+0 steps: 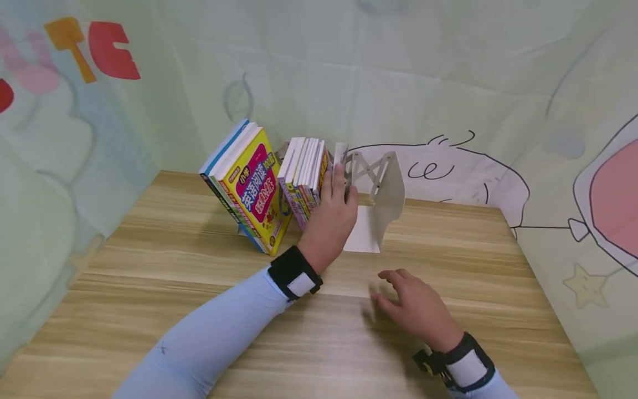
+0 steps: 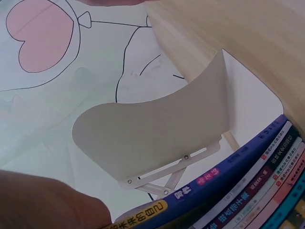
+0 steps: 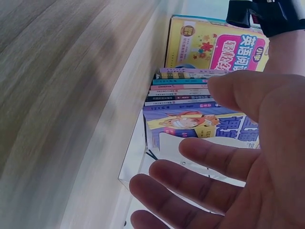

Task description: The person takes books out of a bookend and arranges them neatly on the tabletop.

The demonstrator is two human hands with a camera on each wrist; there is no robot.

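Note:
My left hand (image 1: 330, 223) is at the right end of a row of thin books (image 1: 302, 166), its fingers pointing up. It pinches a purple-blue book (image 2: 202, 177), the rightmost of the row; the thumb (image 2: 62, 202) shows by the book's upper end, while the other fingers are hidden in that view. A dark gap separates this book from its neighbours near the top. My right hand (image 1: 421, 310) hovers over the table's front part, fingers spread and slightly bent, holding nothing. From the right wrist, the purple book's illustrated cover (image 3: 190, 123) shows beyond those fingers.
A white bookend (image 1: 391, 191) with a folding crossed-bar back stands just right of the row. Larger books, a yellow one (image 1: 256, 194) in front, lean at the left. Behind the wooden table (image 1: 319, 332) hangs a printed cloth backdrop (image 1: 309, 83).

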